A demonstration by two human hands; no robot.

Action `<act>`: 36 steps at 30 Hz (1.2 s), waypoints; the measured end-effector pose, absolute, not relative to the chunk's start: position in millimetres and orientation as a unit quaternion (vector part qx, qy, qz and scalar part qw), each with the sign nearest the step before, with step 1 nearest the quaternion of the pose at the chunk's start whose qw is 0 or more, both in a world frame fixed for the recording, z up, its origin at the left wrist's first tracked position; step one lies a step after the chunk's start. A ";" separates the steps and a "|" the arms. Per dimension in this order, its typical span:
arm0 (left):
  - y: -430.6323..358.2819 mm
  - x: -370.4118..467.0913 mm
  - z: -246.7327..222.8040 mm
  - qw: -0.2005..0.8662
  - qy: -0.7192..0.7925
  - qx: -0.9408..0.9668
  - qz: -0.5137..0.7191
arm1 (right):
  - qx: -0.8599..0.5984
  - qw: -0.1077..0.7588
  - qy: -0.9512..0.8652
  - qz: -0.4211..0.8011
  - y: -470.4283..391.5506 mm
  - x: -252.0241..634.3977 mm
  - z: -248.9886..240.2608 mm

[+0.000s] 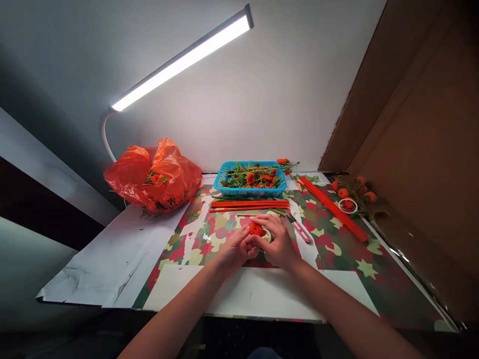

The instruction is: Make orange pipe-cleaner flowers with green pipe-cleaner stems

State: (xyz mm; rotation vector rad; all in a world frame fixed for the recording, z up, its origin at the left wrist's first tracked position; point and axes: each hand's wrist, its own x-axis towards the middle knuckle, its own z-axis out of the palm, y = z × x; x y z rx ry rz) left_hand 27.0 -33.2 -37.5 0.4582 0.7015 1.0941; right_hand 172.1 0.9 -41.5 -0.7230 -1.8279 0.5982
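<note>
My left hand (238, 245) is closed with its fingertips on a fuzzy orange flower (256, 228), near the table's front edge. From the right, my right hand (280, 242) curls around a pale green roll of tape (268, 234) and also touches the flower. The fingers hide the flower's underside and part of the roll. Just beyond my hands lie a thin stick (245, 215) and a bundle of fuzzy orange stems (249, 205). A pink-handled cutting tool (302, 232) rests to the right of my right hand.
Behind stands a blue basket (220, 189) of orange flowers with green stems. An orange plastic bag (183, 182) is at left, under a lit lamp (183, 61). Another orange stem bundle (333, 209), a white ring (348, 212) and more flowers (343, 193) lie right, beside a brown panel (419, 164).
</note>
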 end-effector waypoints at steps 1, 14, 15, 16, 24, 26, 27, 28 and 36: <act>-33.1 27.4 -37.3 0.766 0.327 0.221 0.507 | -0.300 0.515 -0.760 0.257 1.4 172.1 -42.0; -35.5 29.9 -36.8 0.708 0.367 0.309 0.518 | -0.296 0.455 -0.822 0.173 1.4 176.2 -49.1; -35.2 29.6 -37.8 0.713 0.367 0.308 0.513 | -0.295 0.455 -0.825 0.162 0.9 175.9 -49.0; -34.6 29.4 -38.8 0.715 0.368 0.302 0.513 | -0.298 0.459 -0.823 0.151 0.1 175.3 -48.7; -29.8 30.4 -37.6 0.706 0.363 0.204 0.573 | -0.350 0.552 -0.751 0.094 -7.0 167.8 -46.4; -29.8 30.1 -36.6 0.708 0.366 0.209 0.567 | -0.352 0.550 -0.753 0.088 -5.9 168.8 -47.3; -29.8 29.8 -36.4 0.707 0.368 0.212 0.566 | -0.348 0.545 -0.757 0.089 -4.9 169.6 -47.8; -29.7 29.4 -36.4 0.705 0.371 0.212 0.566 | -0.339 0.539 -0.766 0.094 -3.7 170.5 -48.1; -28.4 30.0 -37.8 0.703 0.363 0.196 0.580 | -0.320 0.530 -0.758 0.206 1.5 167.7 -46.7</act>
